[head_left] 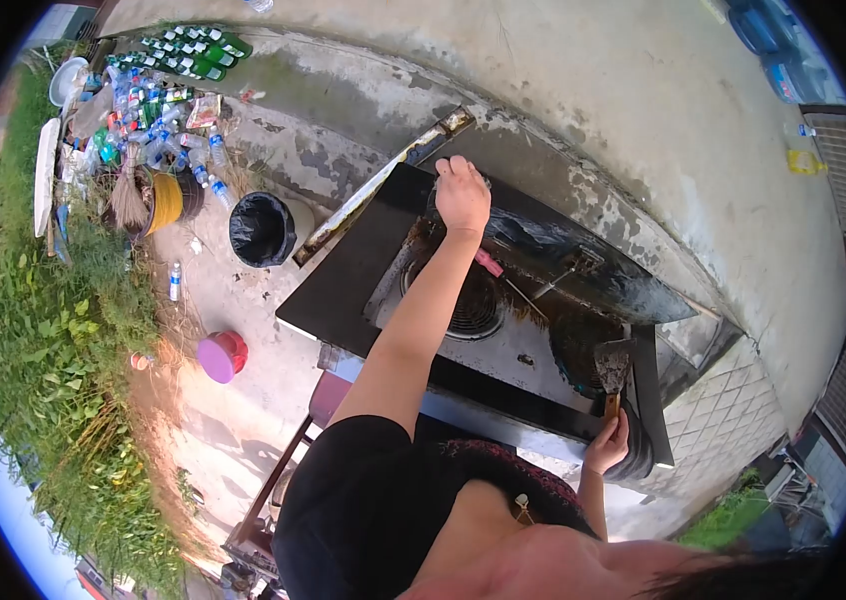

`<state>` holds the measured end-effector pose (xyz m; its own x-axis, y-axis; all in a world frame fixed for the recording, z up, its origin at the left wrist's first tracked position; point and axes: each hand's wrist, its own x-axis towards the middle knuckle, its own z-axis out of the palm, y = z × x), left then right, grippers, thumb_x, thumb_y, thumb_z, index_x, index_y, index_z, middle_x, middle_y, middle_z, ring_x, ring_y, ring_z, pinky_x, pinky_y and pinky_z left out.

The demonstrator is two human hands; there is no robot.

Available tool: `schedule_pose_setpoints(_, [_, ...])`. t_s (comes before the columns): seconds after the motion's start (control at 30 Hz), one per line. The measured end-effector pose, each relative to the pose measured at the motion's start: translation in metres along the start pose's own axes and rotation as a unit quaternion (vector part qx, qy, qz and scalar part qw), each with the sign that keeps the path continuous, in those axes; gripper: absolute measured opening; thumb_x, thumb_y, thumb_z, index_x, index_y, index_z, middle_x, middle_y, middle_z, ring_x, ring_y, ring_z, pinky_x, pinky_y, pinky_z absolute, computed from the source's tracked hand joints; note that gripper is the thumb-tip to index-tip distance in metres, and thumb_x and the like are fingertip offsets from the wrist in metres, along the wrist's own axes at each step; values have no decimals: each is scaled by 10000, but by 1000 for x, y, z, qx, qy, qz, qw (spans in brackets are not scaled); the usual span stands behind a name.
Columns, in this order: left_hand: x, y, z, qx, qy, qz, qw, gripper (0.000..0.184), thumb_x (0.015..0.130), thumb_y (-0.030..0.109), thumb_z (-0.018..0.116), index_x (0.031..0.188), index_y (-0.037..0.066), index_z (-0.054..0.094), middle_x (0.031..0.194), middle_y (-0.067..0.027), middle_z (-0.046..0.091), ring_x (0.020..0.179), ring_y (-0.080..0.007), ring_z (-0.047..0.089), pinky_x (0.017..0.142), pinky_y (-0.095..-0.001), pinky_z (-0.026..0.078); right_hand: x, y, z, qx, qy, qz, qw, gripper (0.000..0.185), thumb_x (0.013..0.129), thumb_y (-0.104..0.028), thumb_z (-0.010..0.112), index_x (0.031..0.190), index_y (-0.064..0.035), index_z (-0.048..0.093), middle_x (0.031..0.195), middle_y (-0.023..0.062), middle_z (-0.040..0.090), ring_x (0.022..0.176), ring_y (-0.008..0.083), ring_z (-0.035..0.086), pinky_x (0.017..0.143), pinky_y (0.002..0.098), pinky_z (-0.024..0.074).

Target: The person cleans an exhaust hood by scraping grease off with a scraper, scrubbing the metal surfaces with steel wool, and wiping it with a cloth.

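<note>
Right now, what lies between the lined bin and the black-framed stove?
In the head view, a rust-stained strip lies between the lined bin and the black-framed stove.

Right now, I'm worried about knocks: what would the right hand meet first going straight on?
With its scraper leading, the right hand would probably meet the sooty back panel; depth is unclear, so the stovetop might come first.

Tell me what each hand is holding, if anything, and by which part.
The right hand holds a flat-bladed scraper by its wooden handle. The left hand is curled, but whether it grips anything cannot be told.
</note>
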<state>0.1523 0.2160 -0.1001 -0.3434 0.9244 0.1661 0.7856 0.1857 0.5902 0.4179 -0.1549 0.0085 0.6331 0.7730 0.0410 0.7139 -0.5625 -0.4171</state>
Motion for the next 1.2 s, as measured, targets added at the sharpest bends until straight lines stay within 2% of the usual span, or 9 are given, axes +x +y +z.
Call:
schedule_pose_setpoints(0.13, [-14,13,1,-25,-28,62,997,151,848,160,519,874,28,450,889,-187,461,689,-362,570,594,-428,486,0,-1,3,31,-5,9,999,240,891,-161,517,1034,0,623,869,180,660,719,292,655,610,334,508])
schedule_pose_setpoints(0.27, [15,-9,0,13,17,-32,999,144,847,135,511,832,20,426,855,-196,473,674,-366,564,560,-432,477,-2,6,2,20,-5,21,1000,246,890,-166,519,1033,7,621,882,181,659,748,304,652,641,335,510])
schedule_pose_setpoints(0.43, [-9,12,0,-3,-52,101,994,150,836,157,527,871,32,451,898,-186,450,737,-350,554,632,-415,479,-2,1,1,34,-16,31,999,237,894,-139,514,1039,19,615,888,170,661,740,256,658,639,320,514])
schedule_pose_setpoints(0.6, [10,-17,5,0,53,-34,998,174,852,137,504,855,-13,417,876,-216,459,696,-392,540,599,-447,467,-2,9,3,37,6,0,999,225,886,-117,524,1036,25,613,892,173,657,735,235,657,632,306,515])
schedule_pose_setpoints(0.73, [-51,27,16,-84,-87,114,986,229,829,168,560,932,1,443,912,-206,441,782,-390,530,704,-440,462,-1,5,2,17,1,-15,1000,223,884,-113,523,1030,29,613,887,179,655,732,242,659,621,299,511])
schedule_pose_setpoints(0.93, [-2,-22,13,-9,120,-51,991,191,840,104,536,893,-29,410,904,-211,431,791,-388,504,664,-450,432,-2,1,2,56,26,-7,998,218,867,-95,532,1020,38,613,879,188,651,725,291,651,632,320,512])
schedule_pose_setpoints(1.0, [-28,24,26,-59,131,101,984,214,851,127,535,922,-45,429,931,-217,438,822,-380,490,693,-453,431,1,-5,-1,47,26,-23,998,211,855,-83,535,1013,33,615,867,190,648,716,308,644,627,328,509])
schedule_pose_setpoints(1.13, [-116,94,61,-78,-145,347,923,359,746,188,666,1029,43,500,1057,-174,450,889,-322,496,778,-403,465,5,-14,-5,36,42,-46,997,211,844,-69,532,1018,15,617,788,172,637,662,306,622,598,343,494])
schedule_pose_setpoints(1.2, [-117,90,60,-54,-175,410,894,354,735,181,660,1030,52,513,1086,-152,443,896,-301,495,767,-382,468,5,-12,-7,33,40,-52,997,215,838,-63,533,1024,8,614,748,165,620,624,303,601,578,351,481])
